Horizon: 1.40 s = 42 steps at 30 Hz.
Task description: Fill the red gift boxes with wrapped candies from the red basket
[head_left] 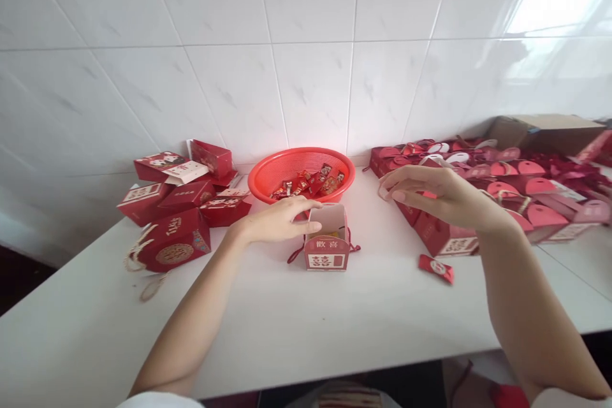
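A small red and white gift box [326,259] with Chinese characters on its front stands upright on the table, its top open and dark red cords at its sides. Something yellowish shows inside it. My left hand [282,220] grips the box at its left top edge, thumb toward the front and fingers toward the back. Out to the right, my right hand [433,191] hovers before the rows of red boxes [442,239], its fingers loosely curved and apart, with nothing visible in them. Behind the gift box sits a red plastic basket [262,162] holding several wrapped candies [318,180].
A pile of red boxes [176,239], some with rope handles, lies at the left. One red packet [436,269] rests on the white table [287,325] below my right hand. A cardboard box [545,124] is at the back right, against the tiled wall [310,89].
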Tool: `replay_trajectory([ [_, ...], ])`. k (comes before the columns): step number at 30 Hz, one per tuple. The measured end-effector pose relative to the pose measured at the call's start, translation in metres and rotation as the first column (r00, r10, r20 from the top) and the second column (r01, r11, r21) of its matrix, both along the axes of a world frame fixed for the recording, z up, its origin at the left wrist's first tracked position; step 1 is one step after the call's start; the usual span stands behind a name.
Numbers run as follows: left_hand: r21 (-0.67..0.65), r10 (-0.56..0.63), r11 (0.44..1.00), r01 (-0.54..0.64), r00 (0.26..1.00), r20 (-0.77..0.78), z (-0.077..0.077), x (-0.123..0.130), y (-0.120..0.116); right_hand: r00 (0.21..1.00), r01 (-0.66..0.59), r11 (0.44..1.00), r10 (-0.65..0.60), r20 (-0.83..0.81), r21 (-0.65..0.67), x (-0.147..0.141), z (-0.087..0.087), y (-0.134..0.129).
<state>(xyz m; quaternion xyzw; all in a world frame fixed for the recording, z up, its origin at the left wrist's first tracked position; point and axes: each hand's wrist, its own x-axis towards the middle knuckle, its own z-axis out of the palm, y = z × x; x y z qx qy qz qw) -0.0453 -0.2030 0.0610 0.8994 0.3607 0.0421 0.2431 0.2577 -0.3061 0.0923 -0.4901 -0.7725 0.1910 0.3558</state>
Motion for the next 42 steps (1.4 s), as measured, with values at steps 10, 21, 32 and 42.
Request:
replay_trajectory([
  [10,0.097,0.043,0.993,-0.072,0.960,0.276,-0.020,0.024,-0.005,0.980,0.052,0.989,-0.076,-0.182,-0.135,0.038,-0.051,-0.038],
  [21,-0.067,0.182,0.980,-0.189,0.694,0.696,-0.047,0.002,0.020,0.861,0.303,0.950,-0.240,0.449,-0.072,0.031,-0.167,-0.075],
  [32,0.078,0.159,0.938,-0.339,0.616,0.771,-0.075,0.005,0.021,0.982,0.160,0.979,-0.171,0.076,0.130,0.003,-0.127,-0.004],
  [42,0.112,0.152,0.932,-0.344,0.653,0.742,-0.072,0.003,0.015,0.990,0.075,0.973,-0.047,-0.130,0.217,-0.085,-0.062,0.117],
])
